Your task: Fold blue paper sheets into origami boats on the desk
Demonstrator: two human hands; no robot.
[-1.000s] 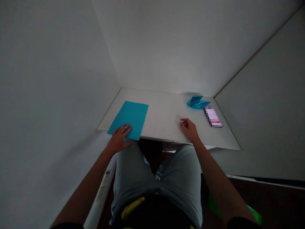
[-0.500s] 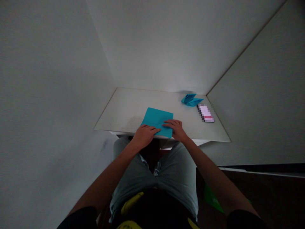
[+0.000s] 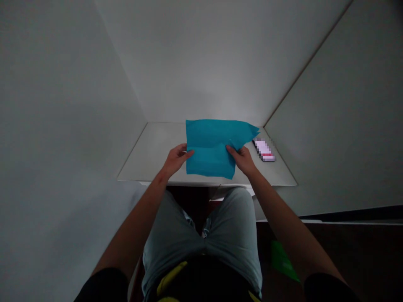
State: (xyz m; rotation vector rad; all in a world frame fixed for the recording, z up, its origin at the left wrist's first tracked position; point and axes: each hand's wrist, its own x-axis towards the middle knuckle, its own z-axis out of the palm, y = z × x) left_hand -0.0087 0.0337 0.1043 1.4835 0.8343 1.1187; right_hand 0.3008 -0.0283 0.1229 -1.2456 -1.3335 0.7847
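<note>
I hold a blue sheet of paper (image 3: 210, 144) lifted above the white table (image 3: 151, 155), facing me. My left hand (image 3: 175, 160) pinches its left edge. My right hand (image 3: 244, 159) pinches its lower right part. A folded blue paper piece (image 3: 253, 131) at the table's far right shows only as a tip past the sheet's upper right corner; the rest is hidden behind the sheet.
A phone (image 3: 263, 150) with a blurred-out screen lies at the right of the table, beside my right hand. White walls close in the table at left, back and right. My knees sit under the near edge. Something green (image 3: 283, 262) lies on the dark floor.
The sheet slid from the table's left to the middle under my left hand, my right hand joined it, and now both hands have lifted it off the table.
</note>
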